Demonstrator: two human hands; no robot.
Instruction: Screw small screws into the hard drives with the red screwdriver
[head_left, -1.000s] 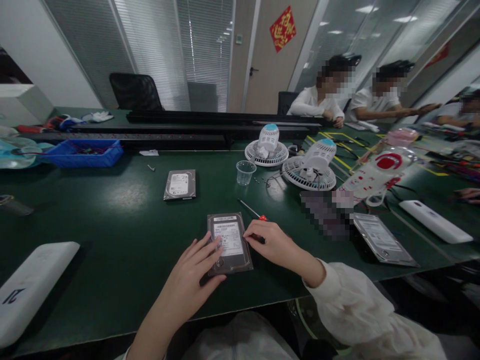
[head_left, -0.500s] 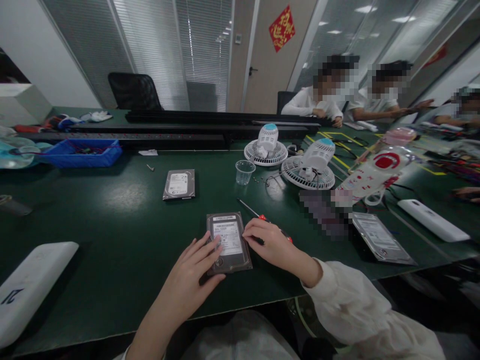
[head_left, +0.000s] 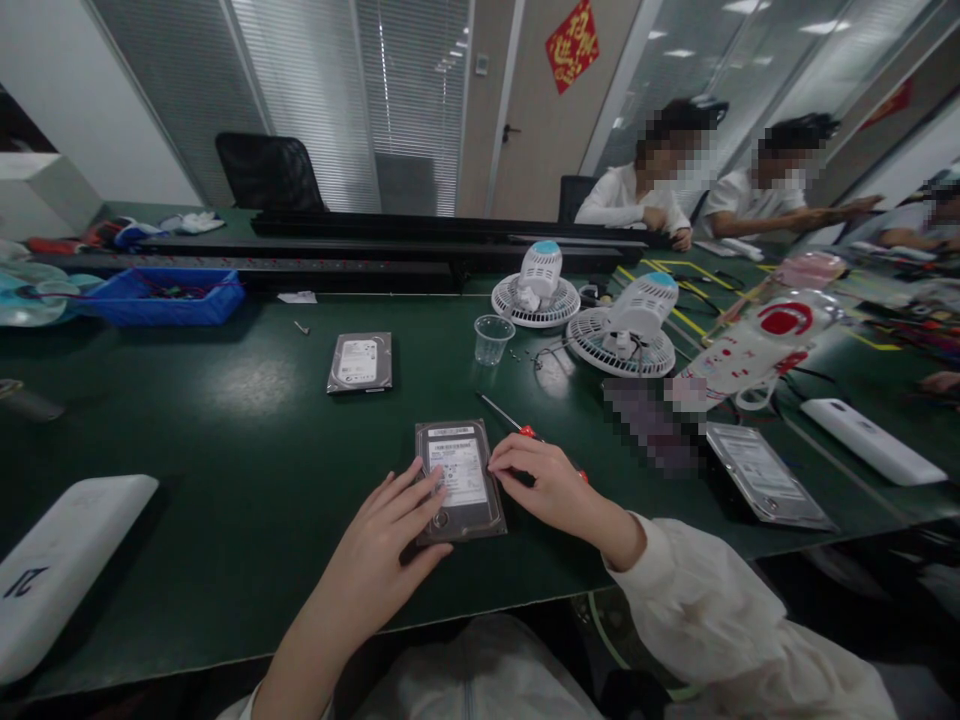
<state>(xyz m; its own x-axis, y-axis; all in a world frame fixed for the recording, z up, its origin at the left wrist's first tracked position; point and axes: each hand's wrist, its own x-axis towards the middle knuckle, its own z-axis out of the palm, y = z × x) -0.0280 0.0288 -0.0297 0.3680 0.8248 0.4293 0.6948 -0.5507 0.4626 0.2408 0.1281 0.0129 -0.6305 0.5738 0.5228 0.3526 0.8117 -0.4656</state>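
Observation:
A hard drive lies label up on the green table in front of me. My left hand rests on its left side, fingers spread over the label and the thumb at the near edge. At the drive's right edge, my right hand has thumb and fingertips pinched together; whatever is between them is too small or hidden to make out. Partly under the right hand is a screwdriver with a red and black handle, its shaft pointing away to the left. Another hard drive lies farther back on the left.
A clear plastic cup stands beyond, small screws beside it. Two white fans lie face down near it. Rightward are a bottle, a third hard drive and a white power bank. A blue tray sits left. People sit across the table.
The view has shifted slightly. Both hands keep nearly the same places on the hard drive, the right one still pinched at its edge.

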